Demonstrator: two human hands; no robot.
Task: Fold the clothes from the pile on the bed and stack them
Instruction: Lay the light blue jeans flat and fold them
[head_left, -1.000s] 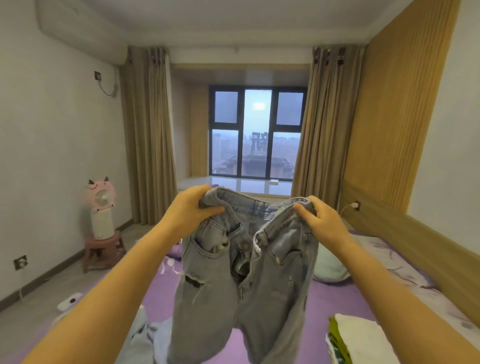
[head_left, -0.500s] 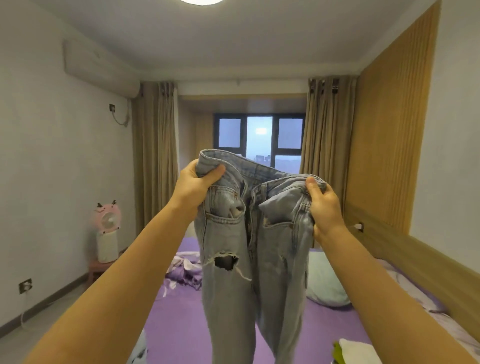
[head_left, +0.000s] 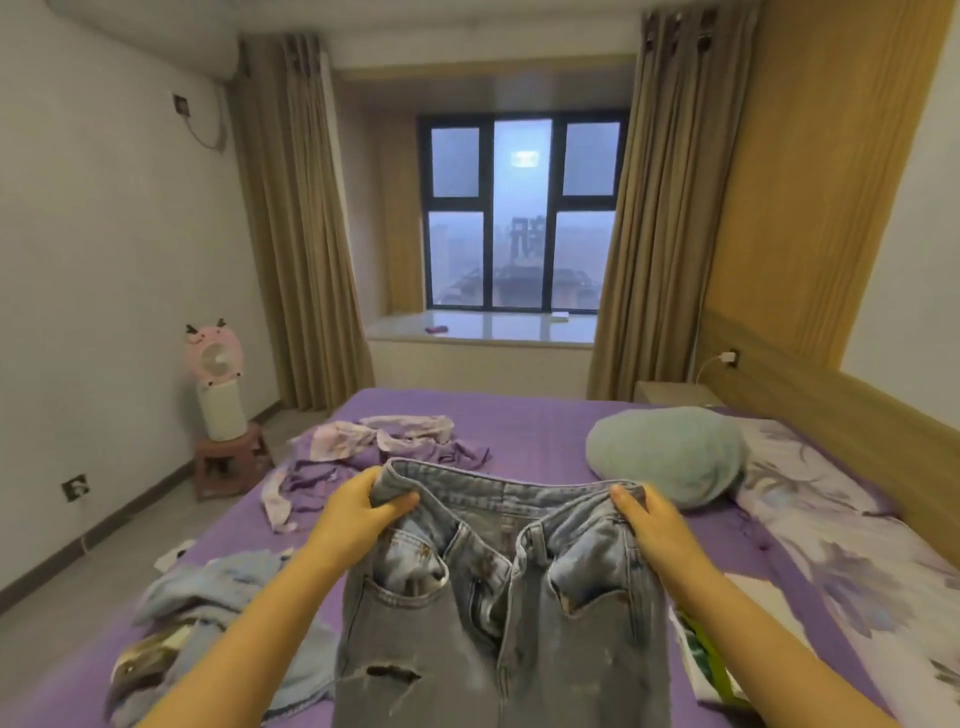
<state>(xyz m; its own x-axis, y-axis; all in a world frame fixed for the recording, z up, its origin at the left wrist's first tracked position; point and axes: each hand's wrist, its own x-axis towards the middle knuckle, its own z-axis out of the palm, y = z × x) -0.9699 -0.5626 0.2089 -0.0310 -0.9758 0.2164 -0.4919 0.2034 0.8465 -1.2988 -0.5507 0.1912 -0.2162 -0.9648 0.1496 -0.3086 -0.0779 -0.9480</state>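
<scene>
Two bare forearms are seen reaching forward from the lower edge, and between them a pair of jeans (head_left: 498, 613) is held by the waistband. The denim is pale, faded and stiff-looking, with a frayed horizontal rip on the leg at 7 o'clock and pocket openings gaping beneath the band. The left hand (head_left: 358, 512) is clenched on the waistband's left corner, the cloth pinched between thumb and fingers. The right hand (head_left: 649, 525) is closed on the right corner, its thumb laid over the band. The waistband is stretched fairly flat between the two hands, over the middle of the bed (head_left: 519, 415).

At 8 o'clock a loose pile (head_left: 208, 613) of soft, crumpled blue and patterned cloth lies on the smooth purple sheet. At 4 o'clock a folded stack (head_left: 701, 654) is partly hidden by the right forearm; white and bright green edges can be made out. Farther off, at 11 o'clock, a rumpled lilac floral garment (head_left: 374, 441) is spread out. At 1 o'clock a rounded, fuzzy teal pillow (head_left: 670, 452) rests beside a flat flowered pillow (head_left: 831, 519). Beyond the bed, pleated tan curtains (head_left: 296, 218) frame a dark-framed window (head_left: 519, 208), and a pink round fan (head_left: 214, 358) stands on a low stool (head_left: 228, 462) at 10 o'clock.
</scene>
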